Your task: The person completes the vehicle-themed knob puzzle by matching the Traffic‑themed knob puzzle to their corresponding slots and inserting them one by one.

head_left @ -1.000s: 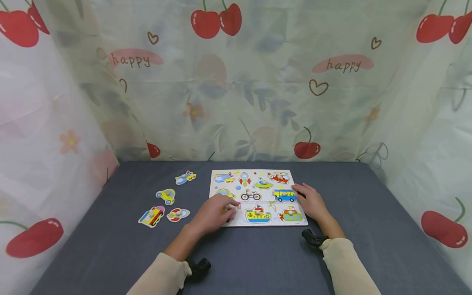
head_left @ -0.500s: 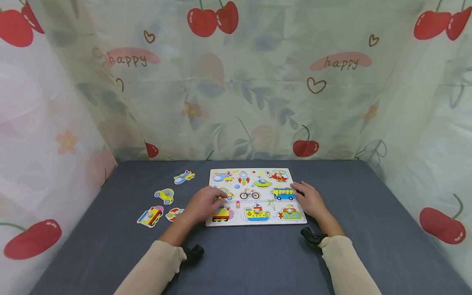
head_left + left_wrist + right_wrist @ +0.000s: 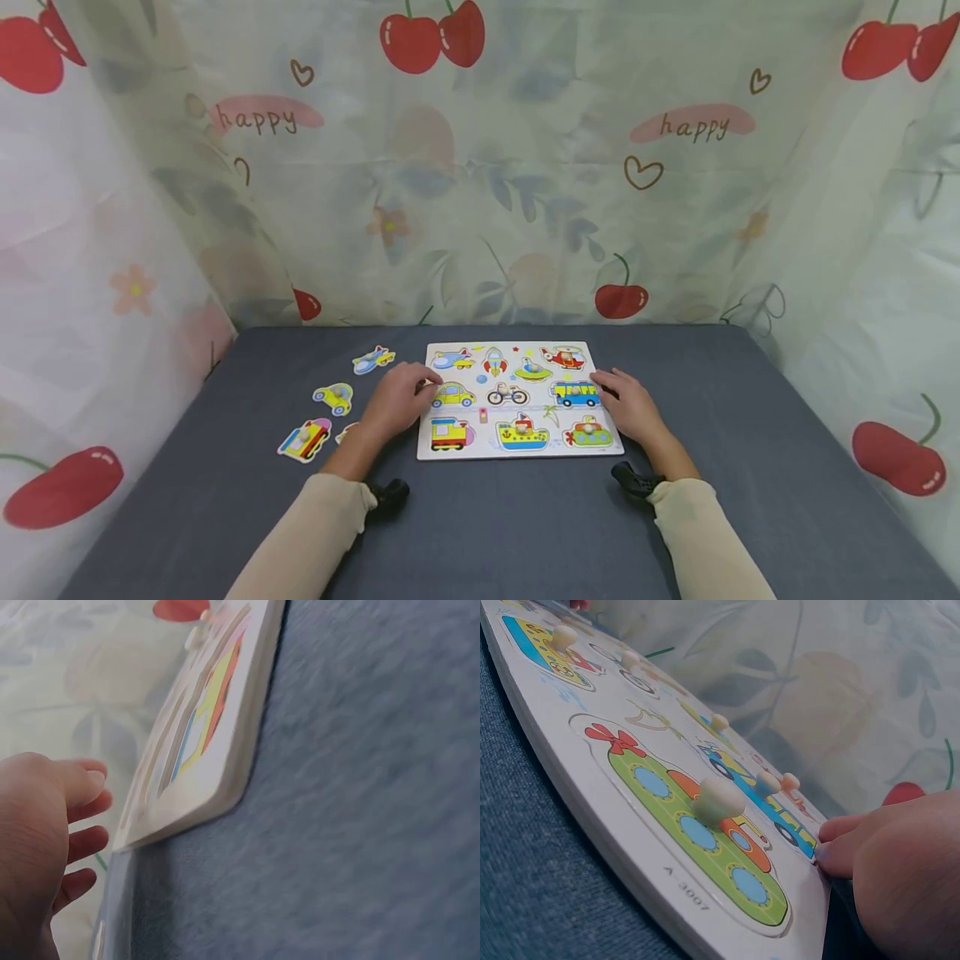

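A white wooden puzzle board [image 3: 483,447] lies on the table between both hands. Knobbed pieces sit in it, including a ship [image 3: 522,432], a bus [image 3: 576,394] and a submarine [image 3: 697,825]. Its plane, rocket, car and train [image 3: 210,712] spots show printed pictures without knobs. My left hand [image 3: 397,395] hovers at the board's left edge, holding nothing, fingers loosely bent. My right hand [image 3: 632,407] touches the right edge with its fingertips, beside the bus. Loose to the left are a plane piece [image 3: 373,360], a car piece [image 3: 333,399] and a train piece [image 3: 305,440].
A loose rocket piece [image 3: 345,433] is mostly hidden behind my left wrist. The dark grey table [image 3: 495,525] is enclosed by cherry-print cloth [image 3: 480,208] at the back and sides. A black wrist strap part [image 3: 636,482] hangs by each sleeve.
My left hand has moved from the board's lower left up and left to its edge, uncovering the train and car pictures while covering the rocket piece. The right hand stays put.
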A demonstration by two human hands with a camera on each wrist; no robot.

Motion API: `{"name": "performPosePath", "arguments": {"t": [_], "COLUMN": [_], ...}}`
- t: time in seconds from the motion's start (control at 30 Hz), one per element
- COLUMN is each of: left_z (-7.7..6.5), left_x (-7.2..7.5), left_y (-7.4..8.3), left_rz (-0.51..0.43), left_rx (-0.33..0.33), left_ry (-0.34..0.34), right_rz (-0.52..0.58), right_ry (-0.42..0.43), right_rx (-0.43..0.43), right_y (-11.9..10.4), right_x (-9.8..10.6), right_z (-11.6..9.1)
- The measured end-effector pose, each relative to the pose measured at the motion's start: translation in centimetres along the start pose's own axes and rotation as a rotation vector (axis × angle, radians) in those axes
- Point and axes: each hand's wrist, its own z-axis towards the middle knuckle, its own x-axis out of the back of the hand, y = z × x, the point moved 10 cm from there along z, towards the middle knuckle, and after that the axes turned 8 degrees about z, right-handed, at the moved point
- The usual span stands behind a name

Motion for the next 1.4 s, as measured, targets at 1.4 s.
{"name": "performPosePath", "arguments": {"t": [1.4], "left_z": [0.9], "left_x": [1.6], "left_y": [-11.4], "left_rz": [0.1], "left_rx": [0.425], "left_ry": [-0.078], "right_rz": [0.001], "right_ry": [0.006], "right_rx": [-0.015], "right_y": [0.0], "right_x": [0.1], "right_z": [-0.1]}}
